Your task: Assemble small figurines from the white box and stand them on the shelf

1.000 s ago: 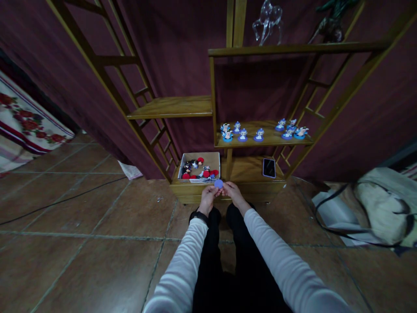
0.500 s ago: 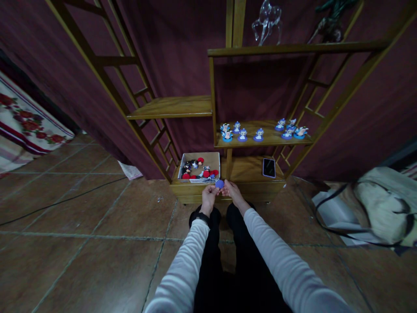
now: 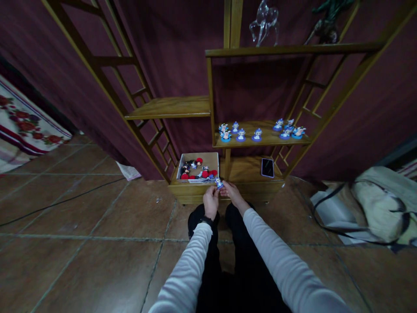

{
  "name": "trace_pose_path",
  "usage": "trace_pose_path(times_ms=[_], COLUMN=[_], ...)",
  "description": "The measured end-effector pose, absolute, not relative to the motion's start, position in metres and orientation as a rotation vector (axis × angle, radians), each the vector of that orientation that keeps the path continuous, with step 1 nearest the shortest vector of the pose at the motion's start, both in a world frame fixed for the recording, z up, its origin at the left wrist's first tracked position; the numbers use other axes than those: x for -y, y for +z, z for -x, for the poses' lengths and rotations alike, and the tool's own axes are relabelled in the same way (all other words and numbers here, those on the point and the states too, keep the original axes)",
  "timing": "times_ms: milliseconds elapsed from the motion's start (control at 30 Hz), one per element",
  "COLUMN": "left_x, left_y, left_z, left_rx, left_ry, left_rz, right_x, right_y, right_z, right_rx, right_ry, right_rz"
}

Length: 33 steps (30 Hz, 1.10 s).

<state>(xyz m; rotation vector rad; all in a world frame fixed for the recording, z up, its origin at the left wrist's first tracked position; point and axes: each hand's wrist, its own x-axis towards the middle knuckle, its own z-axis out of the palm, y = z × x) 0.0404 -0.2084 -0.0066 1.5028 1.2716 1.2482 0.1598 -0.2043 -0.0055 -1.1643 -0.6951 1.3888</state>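
Note:
Between my two hands, just in front of the shelf unit's base, is a small white and purple figurine (image 3: 219,183). My left hand (image 3: 211,200) pinches it from the left, and the fingers of my right hand (image 3: 230,191) close on its right side. Behind my left hand stands a shallow cardboard box (image 3: 208,158) holding several red, black and white figurines (image 3: 198,161). On the shelf above, several white and purple figurines (image 3: 257,134) stand upright, with blue-based pink and black ones (image 3: 225,135) at the left and another (image 3: 298,132) at the right.
A dark-screened phone (image 3: 267,168) lies on the lower shelf (image 3: 243,167). Higher up stand a clear glass horse (image 3: 265,24) and a dark green statue (image 3: 329,21). A beige bag (image 3: 378,204) with a black strap rests on the tiled floor at right; a black cable (image 3: 65,202) crosses the left.
The figurine in my hands has turned from showing its round purple base to standing upright with its front visible. The camera view has shifted slightly; the shelf figurines stay put.

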Motion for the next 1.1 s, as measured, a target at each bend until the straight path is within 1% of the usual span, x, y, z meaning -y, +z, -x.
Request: trace_pose_path(times_ms=[367,600,833,1100], left_x=[0.2055,0.2064,0.2082,0.2010], left_y=[-0.0066,-0.0054,0.0002,-0.0072], left_z=[-0.0412,-0.0413,-0.0441,-0.0433], left_rx=[-1.303,-1.300,-1.172,-1.153], left_ry=[1.263,1.258,1.326,1.262], left_rz=[-1.429,-1.473,-1.302,-1.403], right_x=[0.2069,0.2082,0.2087,0.2095], right_y=[-0.0047,-0.0075,-0.0032,-0.0064], right_z=[-0.1595,-0.1597,-0.1594,-0.1604], right_rx=[0.648,0.703,0.658,0.665], right_ry=[1.414,1.363,1.329,1.304], right_rz=[1.044,0.989,1.002,1.030])
